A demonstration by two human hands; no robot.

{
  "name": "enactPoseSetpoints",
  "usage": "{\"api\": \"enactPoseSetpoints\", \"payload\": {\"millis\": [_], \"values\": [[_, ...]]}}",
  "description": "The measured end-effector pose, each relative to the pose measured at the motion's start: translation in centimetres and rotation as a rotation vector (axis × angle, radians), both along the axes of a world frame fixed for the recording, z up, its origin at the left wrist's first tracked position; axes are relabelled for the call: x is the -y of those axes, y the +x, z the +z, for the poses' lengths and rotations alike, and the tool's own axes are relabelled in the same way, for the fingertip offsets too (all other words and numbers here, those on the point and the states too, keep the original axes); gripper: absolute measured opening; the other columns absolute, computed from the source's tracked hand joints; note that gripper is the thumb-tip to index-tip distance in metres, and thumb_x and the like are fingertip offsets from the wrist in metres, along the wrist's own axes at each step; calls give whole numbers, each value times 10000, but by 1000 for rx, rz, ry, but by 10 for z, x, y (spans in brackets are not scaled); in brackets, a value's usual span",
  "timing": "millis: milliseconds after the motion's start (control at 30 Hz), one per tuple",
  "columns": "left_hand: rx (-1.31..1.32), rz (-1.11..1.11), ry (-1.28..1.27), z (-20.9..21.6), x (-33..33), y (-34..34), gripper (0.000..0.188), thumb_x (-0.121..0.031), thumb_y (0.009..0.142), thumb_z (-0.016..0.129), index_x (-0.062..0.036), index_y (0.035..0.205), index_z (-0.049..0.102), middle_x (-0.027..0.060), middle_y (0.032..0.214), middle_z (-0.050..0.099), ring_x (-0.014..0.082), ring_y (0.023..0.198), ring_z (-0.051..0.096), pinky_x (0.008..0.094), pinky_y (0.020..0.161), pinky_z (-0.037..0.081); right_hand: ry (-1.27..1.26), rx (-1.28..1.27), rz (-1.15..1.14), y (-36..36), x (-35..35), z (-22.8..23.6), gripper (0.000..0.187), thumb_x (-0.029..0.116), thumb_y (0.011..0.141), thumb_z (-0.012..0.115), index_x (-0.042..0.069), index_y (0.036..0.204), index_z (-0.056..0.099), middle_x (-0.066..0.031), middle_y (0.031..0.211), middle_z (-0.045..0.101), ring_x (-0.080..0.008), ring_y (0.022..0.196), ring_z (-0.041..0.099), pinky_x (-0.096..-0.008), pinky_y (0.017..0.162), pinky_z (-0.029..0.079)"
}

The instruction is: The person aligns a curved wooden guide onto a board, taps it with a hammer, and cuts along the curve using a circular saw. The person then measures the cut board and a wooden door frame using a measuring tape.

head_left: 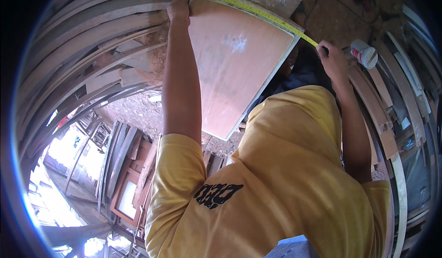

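A yellow tape measure [262,13] is stretched along the far edge of a pale wooden panel [230,78]. My left hand [179,10] is closed at the panel's far left corner, where it pins the end of the tape. Past the far right corner, my right hand [333,61] grips the other end of the tape, thumb and fingers curled around it. The tape's case cannot be made out in that hand. A whitish smudge marks the panel's face, and lighter strips border its right edge.
Long wooden boards [106,23] are stacked at the left. A white tub [364,54] with a lid stands beside more planks [375,96] on the right. A reddish-brown wooden frame [129,193] leans at the lower left. Wood dust covers the floor [138,113].
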State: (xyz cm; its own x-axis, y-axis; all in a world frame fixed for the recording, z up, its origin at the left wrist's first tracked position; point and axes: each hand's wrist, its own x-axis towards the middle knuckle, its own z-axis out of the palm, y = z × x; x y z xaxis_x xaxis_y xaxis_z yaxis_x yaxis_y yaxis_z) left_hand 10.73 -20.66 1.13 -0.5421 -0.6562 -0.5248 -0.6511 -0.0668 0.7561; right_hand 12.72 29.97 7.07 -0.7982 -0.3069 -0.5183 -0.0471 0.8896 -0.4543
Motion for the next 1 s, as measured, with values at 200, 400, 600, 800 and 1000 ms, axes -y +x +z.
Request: {"api": "enactPoseSetpoints", "payload": {"millis": [200,400,600,800,1000], "values": [[47,-13,-101,-1,9,4,477,-357,786,872,-16,1107,783,131,1088,737,198,925,669,365,827,542,-26,-5,0,-1,5,5,147,275,987,610,144,1024,665,-211,1046,641,-458,959,642,-532,786,518],[66,-13,-88,-4,7,0,487,-382,804,851,-28,1130,777,141,1119,736,214,953,672,360,835,540,-24,-33,18,-1,2,4,137,266,980,620,144,1016,670,-202,1066,636,-448,964,645,-525,790,523],[-14,78,63,-7,14,6,413,-273,815,856,-37,1143,768,107,1110,739,208,950,673,356,834,543,-18,-48,49,0,4,3,148,286,979,635,149,1015,678,-191,1059,638,-442,953,654,-519,789,530],[-15,18,11,-15,9,5,312,-243,805,860,-39,1032,793,89,1021,742,179,900,666,339,819,541,5,-35,51,2,-2,1,151,289,975,643,147,1012,678,-191,1050,640,-442,921,663,-519,773,535],[-46,-9,-48,-21,20,15,330,-268,815,845,-61,1062,774,100,1008,731,233,965,662,396,890,527,-34,-38,64,3,0,-3,148,292,977,633,152,1000,675,-197,1040,641,-441,922,661,-520,774,534]]}}
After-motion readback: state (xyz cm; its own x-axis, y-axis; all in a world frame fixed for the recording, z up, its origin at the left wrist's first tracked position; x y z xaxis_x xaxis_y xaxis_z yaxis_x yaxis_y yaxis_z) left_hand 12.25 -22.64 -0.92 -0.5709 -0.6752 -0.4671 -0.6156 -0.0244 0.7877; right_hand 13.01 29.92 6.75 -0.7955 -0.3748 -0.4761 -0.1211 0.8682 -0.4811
